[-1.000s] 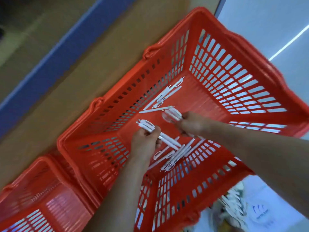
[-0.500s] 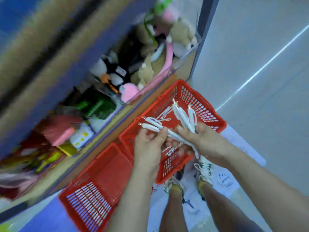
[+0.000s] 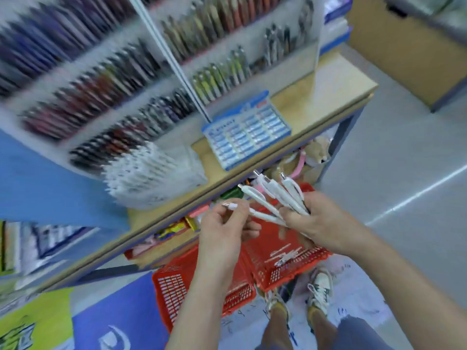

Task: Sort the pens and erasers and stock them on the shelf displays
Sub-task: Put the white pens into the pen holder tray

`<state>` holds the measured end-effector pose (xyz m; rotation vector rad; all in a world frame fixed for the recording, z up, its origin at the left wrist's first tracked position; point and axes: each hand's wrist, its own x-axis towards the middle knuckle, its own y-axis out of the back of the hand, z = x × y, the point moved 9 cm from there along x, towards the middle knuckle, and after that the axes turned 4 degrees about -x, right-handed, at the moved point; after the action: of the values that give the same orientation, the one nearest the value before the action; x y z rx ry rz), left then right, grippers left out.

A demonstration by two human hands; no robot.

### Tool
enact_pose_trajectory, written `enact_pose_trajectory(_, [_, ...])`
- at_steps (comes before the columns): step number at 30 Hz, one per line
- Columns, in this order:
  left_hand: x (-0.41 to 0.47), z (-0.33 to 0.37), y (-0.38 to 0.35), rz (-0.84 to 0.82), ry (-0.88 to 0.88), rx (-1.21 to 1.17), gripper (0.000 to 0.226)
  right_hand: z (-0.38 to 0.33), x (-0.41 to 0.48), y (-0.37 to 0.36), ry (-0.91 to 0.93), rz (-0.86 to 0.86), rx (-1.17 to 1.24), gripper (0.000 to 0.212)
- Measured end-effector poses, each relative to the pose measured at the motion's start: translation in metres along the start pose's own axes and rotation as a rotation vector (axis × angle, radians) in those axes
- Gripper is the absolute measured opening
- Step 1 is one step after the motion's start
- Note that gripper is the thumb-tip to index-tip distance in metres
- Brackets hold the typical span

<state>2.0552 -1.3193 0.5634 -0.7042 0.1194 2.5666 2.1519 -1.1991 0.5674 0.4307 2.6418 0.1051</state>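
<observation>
Left hand [image 3: 222, 231] pinches one white pen [image 3: 265, 217] by its tip end; right hand [image 3: 321, 219] clutches a pen bunch [image 3: 280, 194], above red basket [image 3: 278, 277], beside shelf [image 3: 328, 82]. Light, stiff, slick plastic probably; grip mid-barrel.

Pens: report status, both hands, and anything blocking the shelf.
Right hand grips white pens. Left hand pinches one pen. More in red basket. Nothing between hands and shelf.

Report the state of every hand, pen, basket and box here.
Left hand, pinches the end of one white pen.
Right hand, grips a fanned bunch of white pens.
Right red basket, on the floor, a few loose pens inside.
Eraser box, open on the shelf, stocked in rows.
</observation>
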Motion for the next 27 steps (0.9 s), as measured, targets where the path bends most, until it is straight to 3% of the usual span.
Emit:
enact_pose_trajectory(7, [-0.027, 0.081, 0.048, -0.033, -0.083, -0.015, 0.012, -0.088, 0.009, -0.054, 0.216, -0.110, -0.319, 0.014])
enact_pose_trajectory(13, [-0.020, 0.138, 0.107, 0.036, -0.197, 0.065, 0.010, -0.113, 0.036, -0.091, 0.173, -0.078, -0.038, 0.030])
enact_pose_trajectory(17, [-0.010, 0.170, 0.150, 0.155, -0.324, 0.091, 0.013, -0.107, 0.068, -0.085, 0.075, 0.122, 0.074, 0.026])
enact_pose_trajectory(21, [-0.001, 0.192, 0.189, 0.299, -0.436, 0.223, 0.013, -0.087, 0.106, -0.064, -0.001, 0.355, -0.046, 0.030])
enact_pose_trajectory(27, [0.007, 0.190, 0.202, 0.430, -0.502, 0.419, 0.019, -0.077, 0.151, -0.068, -0.044, 0.421, -0.154, 0.024])
